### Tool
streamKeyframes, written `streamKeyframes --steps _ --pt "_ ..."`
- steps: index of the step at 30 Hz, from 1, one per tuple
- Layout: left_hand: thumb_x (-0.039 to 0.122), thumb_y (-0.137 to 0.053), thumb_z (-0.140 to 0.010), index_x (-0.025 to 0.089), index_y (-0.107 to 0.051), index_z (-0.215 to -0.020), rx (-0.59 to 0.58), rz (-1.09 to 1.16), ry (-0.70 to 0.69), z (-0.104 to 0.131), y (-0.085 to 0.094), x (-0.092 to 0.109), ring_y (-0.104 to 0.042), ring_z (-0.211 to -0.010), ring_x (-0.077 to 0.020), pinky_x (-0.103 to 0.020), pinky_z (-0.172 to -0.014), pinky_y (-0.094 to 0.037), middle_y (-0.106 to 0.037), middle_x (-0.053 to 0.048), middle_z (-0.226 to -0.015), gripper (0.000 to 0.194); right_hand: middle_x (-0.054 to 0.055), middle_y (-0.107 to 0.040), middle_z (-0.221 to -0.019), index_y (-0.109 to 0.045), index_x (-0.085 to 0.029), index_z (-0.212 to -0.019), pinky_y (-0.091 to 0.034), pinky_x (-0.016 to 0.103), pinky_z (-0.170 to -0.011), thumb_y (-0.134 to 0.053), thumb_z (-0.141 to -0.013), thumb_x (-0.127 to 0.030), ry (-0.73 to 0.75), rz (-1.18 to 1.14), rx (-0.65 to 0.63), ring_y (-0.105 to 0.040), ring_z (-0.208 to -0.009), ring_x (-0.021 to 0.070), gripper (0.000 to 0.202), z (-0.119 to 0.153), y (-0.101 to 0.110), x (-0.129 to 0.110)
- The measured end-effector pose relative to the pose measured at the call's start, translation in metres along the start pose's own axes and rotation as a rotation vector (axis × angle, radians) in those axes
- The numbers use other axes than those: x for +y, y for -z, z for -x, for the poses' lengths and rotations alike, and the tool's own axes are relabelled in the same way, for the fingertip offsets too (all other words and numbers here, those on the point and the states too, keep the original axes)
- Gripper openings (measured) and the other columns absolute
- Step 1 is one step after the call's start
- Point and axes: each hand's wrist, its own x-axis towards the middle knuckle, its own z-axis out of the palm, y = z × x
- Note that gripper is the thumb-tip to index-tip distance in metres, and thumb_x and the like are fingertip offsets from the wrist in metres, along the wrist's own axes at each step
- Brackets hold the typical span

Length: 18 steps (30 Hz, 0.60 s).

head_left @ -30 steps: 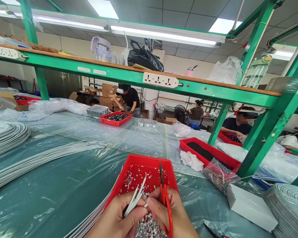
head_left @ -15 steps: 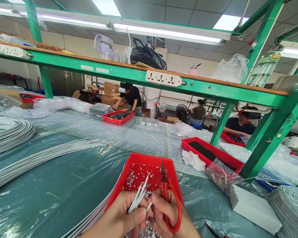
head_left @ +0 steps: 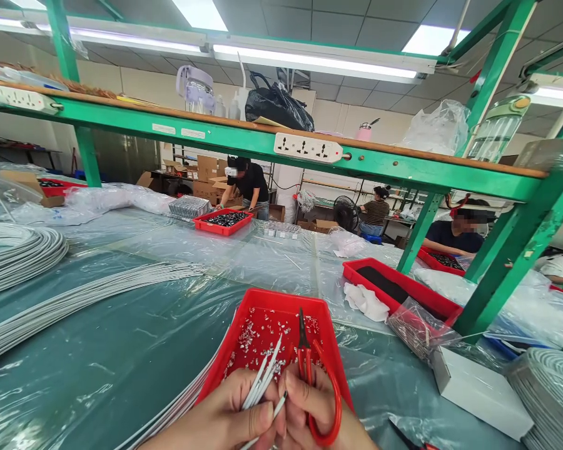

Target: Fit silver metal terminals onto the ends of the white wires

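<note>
At the bottom centre my left hand (head_left: 225, 417) grips a small bundle of thin white cables (head_left: 263, 380), their cut ends pointing up and away. My right hand (head_left: 316, 412) holds red-handled scissors (head_left: 309, 369) with the dark blades pointing away, and its thumb and forefinger pinch one cable end beside the bundle. Both hands hover over the near edge of a red tray (head_left: 281, 306) littered with small silver-white offcuts. More white cables run from the left hand down to the lower left.
Long white cable bundles (head_left: 75, 294) and a coil (head_left: 19, 250) lie left on the plastic-covered green table. Another red tray (head_left: 394, 290), a white cloth (head_left: 366, 301), a plastic bag and a white box (head_left: 478, 390) sit right. Green shelf posts (head_left: 511, 250) stand right. Other people work beyond.
The hands have sunk lower in view and the scissors shifted slightly left, blades still pointing away. My right fingers now pinch a single cable end beside the bundle.
</note>
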Motion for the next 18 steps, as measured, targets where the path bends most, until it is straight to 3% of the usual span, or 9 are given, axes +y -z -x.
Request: streamKeyframes --steps 3,6,8,10,13,15,18 --pt "0.050 -0.069 -0.070 0.017 -0.065 -0.072 0.079 -0.002 0.021 -0.001 0.006 -0.010 -0.037 -0.036 -0.0034 -0.016 -0.043 -0.028 -0.055 0.005 -0.049 0.034 -0.010 -0.042 -0.039 -0.052 -0.019 -0.065 -0.022 0.020 -0.037 -0.065 -0.076 -0.047 0.049 0.065 0.137 -0.027 -0.032 0.0048 0.033 0.003 0.003 -0.015" --pt "0.050 -0.068 -0.071 0.015 -0.067 -0.074 0.114 -0.083 -0.001 -0.002 0.007 -0.015 -0.048 -0.045 -0.0061 -0.019 -0.049 -0.036 -0.062 0.001 -0.056 0.035 -0.011 -0.034 -0.044 -0.048 -0.017 -0.063 -0.018 0.021 -0.042 -0.069 -0.073 -0.044 0.138 0.447 0.317 -0.024 -0.042 0.0055 0.036 0.008 0.008 -0.040" --pt "0.052 -0.069 -0.069 0.013 -0.069 -0.073 0.159 -0.134 -0.049 -0.002 0.006 -0.014 -0.053 -0.055 -0.0085 -0.021 -0.056 -0.040 -0.063 -0.001 -0.062 0.039 -0.009 -0.034 -0.047 -0.045 -0.017 -0.056 -0.020 0.022 -0.044 -0.075 -0.064 -0.045 0.097 0.668 0.311 -0.025 -0.046 0.0064 0.042 0.008 0.011 -0.054" --pt "0.052 -0.072 -0.065 0.012 -0.069 -0.069 0.223 -0.112 -0.069 -0.001 0.003 -0.010 -0.052 -0.058 -0.0082 -0.020 -0.057 -0.039 -0.061 0.000 -0.062 0.040 -0.006 -0.042 -0.053 -0.048 -0.016 -0.060 -0.027 0.022 -0.049 -0.076 -0.064 -0.040 0.079 0.735 0.276 -0.034 -0.051 0.0083 0.037 0.008 0.013 -0.061" --pt "0.056 -0.070 -0.064 0.014 -0.068 -0.072 0.305 -0.021 -0.017 0.002 0.002 -0.004 -0.043 -0.046 -0.0048 -0.018 -0.047 -0.032 -0.054 0.004 -0.055 0.043 0.000 -0.058 -0.076 -0.054 -0.017 -0.093 -0.039 0.026 -0.065 -0.066 -0.076 -0.032 0.115 0.688 0.170 -0.048 -0.065 0.0128 0.026 0.012 0.013 -0.060" --pt "0.060 -0.067 -0.065 0.013 -0.068 -0.078 0.343 -0.008 0.014 0.005 0.002 0.001 -0.039 -0.041 -0.0040 -0.018 -0.045 -0.028 -0.051 0.005 -0.051 0.049 0.005 -0.058 -0.092 -0.044 -0.020 -0.115 -0.042 0.030 -0.073 -0.064 -0.077 -0.033 0.121 0.625 0.109 -0.052 -0.075 0.0157 0.044 0.017 0.014 -0.054" --pt "0.058 -0.069 -0.065 0.010 -0.066 -0.087 0.399 -0.033 0.001 0.008 0.005 0.007 -0.038 -0.040 -0.0037 -0.018 -0.045 -0.027 -0.048 0.006 -0.049 0.054 0.004 -0.055 -0.089 -0.043 -0.023 -0.120 -0.044 0.029 -0.069 -0.069 -0.067 -0.032 0.013 0.589 0.081 -0.052 -0.075 0.0170 0.060 0.023 0.017 -0.047"
